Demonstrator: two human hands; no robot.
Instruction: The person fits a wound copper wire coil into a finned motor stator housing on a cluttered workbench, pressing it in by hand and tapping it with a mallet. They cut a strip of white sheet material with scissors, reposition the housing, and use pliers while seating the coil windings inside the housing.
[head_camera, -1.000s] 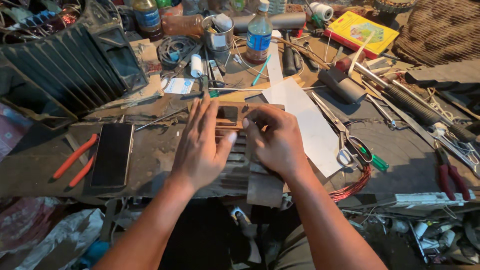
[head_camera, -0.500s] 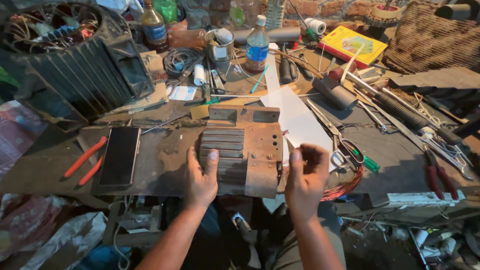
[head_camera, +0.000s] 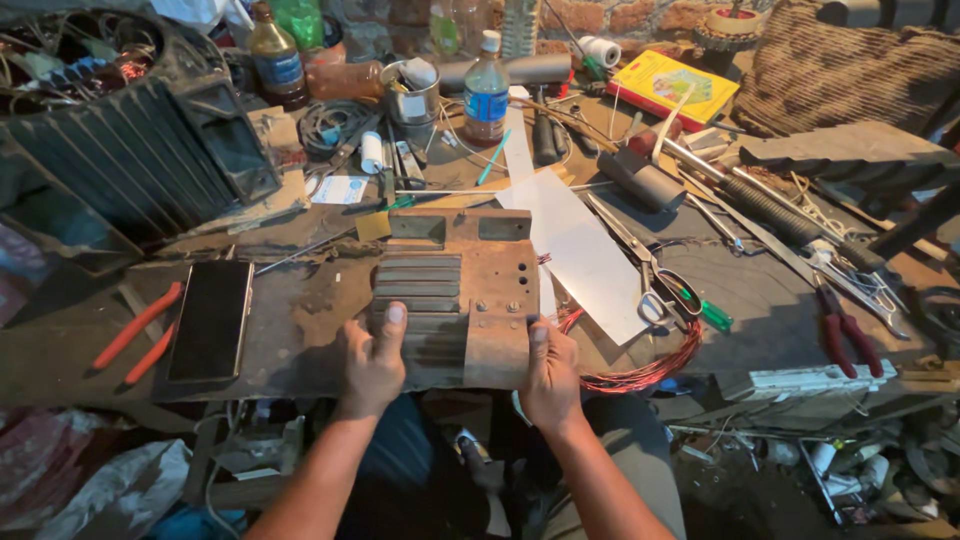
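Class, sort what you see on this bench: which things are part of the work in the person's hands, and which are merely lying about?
In hand:
rusty metal block
left hand, gripping its near edge
right hand, gripping its near right corner

Lying about:
phone
red pliers
scissors
copper wire coil
water bottle
white sheet
yellow book

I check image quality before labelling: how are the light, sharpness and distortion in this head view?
Head view: warm, dim light; the white sheet is brightest, the space under the workbench falls dark. The left hand, right hand and rusty metal block look sharp. Wide-lens bending shows at the edges.
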